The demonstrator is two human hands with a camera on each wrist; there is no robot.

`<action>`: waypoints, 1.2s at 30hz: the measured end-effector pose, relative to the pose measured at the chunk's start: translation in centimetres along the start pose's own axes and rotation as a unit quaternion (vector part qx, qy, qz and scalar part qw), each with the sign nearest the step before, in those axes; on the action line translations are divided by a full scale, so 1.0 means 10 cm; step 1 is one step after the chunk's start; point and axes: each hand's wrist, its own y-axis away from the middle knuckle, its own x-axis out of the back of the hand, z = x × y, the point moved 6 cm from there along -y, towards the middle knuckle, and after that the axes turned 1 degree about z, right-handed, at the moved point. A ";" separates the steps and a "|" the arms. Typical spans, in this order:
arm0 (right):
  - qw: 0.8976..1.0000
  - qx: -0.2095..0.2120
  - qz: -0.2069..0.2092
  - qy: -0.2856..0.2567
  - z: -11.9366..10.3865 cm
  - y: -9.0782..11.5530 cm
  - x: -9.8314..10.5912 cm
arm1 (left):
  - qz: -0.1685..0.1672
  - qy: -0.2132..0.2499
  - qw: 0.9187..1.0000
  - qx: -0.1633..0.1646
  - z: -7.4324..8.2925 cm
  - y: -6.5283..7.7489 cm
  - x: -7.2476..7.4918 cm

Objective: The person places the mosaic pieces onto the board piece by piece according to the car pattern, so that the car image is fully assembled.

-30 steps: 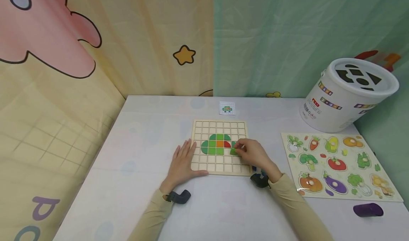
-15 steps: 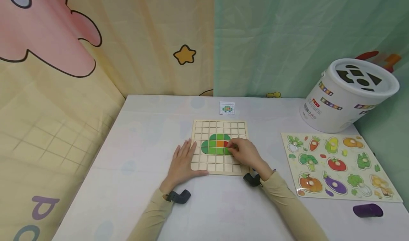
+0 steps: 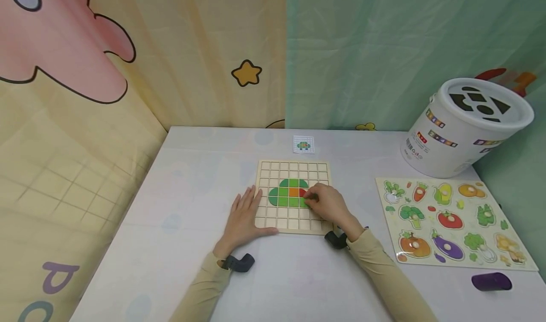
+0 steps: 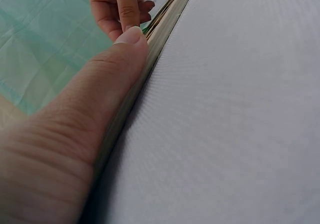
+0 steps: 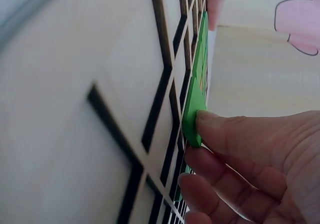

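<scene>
A wooden grid board (image 3: 290, 225) lies on the table, with green, orange and red tiles (image 3: 293, 192) set in its middle squares. My left hand (image 3: 244, 215) rests flat along the board's left side, fingers spread and thumb on the near edge. Over the right part of the coloured shape, my right hand (image 3: 329, 203) pinches a light green square tile (image 5: 191, 116) between thumb and index finger. In the right wrist view the tile is tilted close over the grid. The right hand hides some squares behind it in the head view.
Behind the board lies a small picture card (image 3: 303, 144). To the right are a vegetable puzzle board (image 3: 394, 217), a white bucket (image 3: 443, 142) with shaped holes in its lid, and a dark purple object (image 3: 491, 281). Curtains hang behind the table.
My right hand has moved left with the green tile, from the board's right side to just beside the red tile, and has hardly moved since. The left hand stays in place.
</scene>
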 end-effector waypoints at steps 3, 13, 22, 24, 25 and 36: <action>1.000 -0.002 0.002 0.004 0.00 0.00 0.00 | 0.002 0.001 1.000 0.000 0.00 0.00 0.01; 1.000 -0.011 -0.002 0.007 0.01 0.00 -0.01 | 0.000 0.000 1.000 0.001 0.00 0.00 0.00; 1.000 0.000 -0.003 0.013 -0.01 0.02 0.00 | -0.002 0.004 1.000 -0.001 0.01 0.01 0.02; 1.000 0.004 -0.004 0.013 -0.01 0.03 0.00 | -0.001 0.003 1.000 -0.001 0.01 0.01 0.02; 1.000 0.007 -0.006 0.012 -0.01 0.03 0.00 | 0.000 0.003 1.000 -0.001 0.01 0.01 0.02; 0.999 0.031 0.010 -0.009 0.04 0.18 0.13 | 0.001 0.002 1.000 -0.003 0.01 0.01 0.03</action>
